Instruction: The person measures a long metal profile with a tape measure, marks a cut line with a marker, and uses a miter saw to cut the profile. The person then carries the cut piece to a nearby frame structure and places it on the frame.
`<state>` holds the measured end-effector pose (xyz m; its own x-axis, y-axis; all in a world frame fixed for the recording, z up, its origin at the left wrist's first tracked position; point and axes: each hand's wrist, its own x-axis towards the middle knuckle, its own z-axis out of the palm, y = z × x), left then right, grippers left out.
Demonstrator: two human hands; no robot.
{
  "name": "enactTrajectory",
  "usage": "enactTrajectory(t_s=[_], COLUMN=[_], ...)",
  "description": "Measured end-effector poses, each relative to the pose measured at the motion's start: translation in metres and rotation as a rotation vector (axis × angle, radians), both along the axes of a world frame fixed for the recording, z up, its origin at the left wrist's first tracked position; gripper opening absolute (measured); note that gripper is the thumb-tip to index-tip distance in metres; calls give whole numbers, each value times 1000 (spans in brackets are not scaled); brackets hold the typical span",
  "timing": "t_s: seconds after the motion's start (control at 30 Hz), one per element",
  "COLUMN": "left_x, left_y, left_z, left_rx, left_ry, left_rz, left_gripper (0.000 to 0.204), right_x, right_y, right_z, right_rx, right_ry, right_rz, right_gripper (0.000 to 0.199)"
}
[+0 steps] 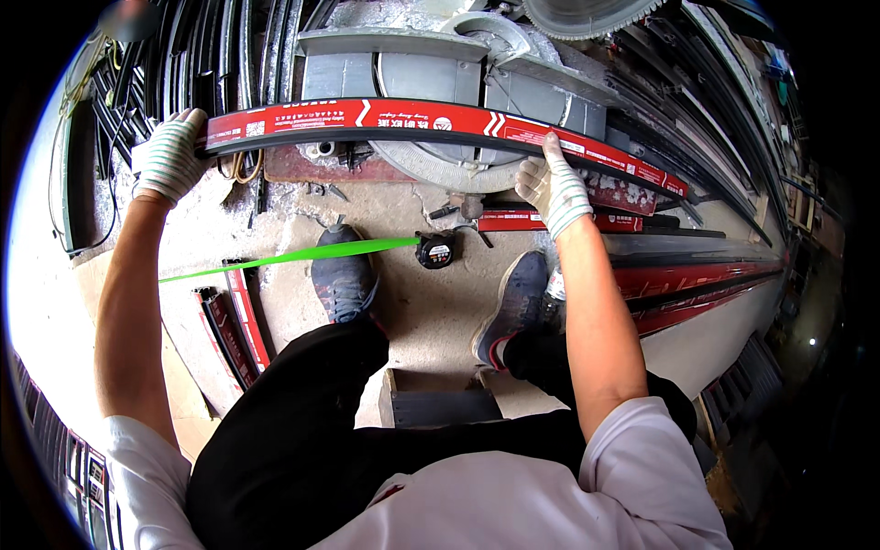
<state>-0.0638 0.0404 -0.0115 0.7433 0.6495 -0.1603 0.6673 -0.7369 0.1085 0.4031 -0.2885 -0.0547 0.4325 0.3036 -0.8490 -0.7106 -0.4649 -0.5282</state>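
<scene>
A long, dark metal profile with red printed film (339, 117) lies across the front of a saw's grey bed, bowed by the lens. My left hand (172, 154), in a striped white glove, is closed round its left end. Toward the right end, my right hand (556, 183), gloved alike, grips the near edge with the thumb up on the film. Beneath the profile is the saw's round turntable (440, 167), partly covered. A black tape measure (435, 249) sits on the floor between my shoes, its green blade (321, 252) drawn out leftward.
A toothed saw blade (591, 14) shows at the top edge. Dark profiles (206, 55) are heaped at the back left, with more at right. Short red-filmed offcuts (229, 335) lie left of my foot. A red-filmed piece (513, 221) rests below my right hand. A dark stool (440, 406) stands under me.
</scene>
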Motion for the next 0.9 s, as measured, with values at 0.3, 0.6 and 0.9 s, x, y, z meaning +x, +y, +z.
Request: enactTrajectory(t_s=[0.3, 0.6, 0.9], left_x=[-4, -4, -4], left_y=[2, -3, -3], left_z=[-7, -8, -5], left_rx=[17, 66, 49], left_ry=[38, -13, -53], left_rz=[39, 21, 0], left_gripper=[41, 40, 40], right_x=[-18, -43, -43], right_y=[9, 120, 139], right_z=[33, 54, 31], right_rx=[-121, -404, -497], right_ry=[-597, -1235, -1310], right_rz=[366, 1054, 1060], right_gripper=[40, 52, 43])
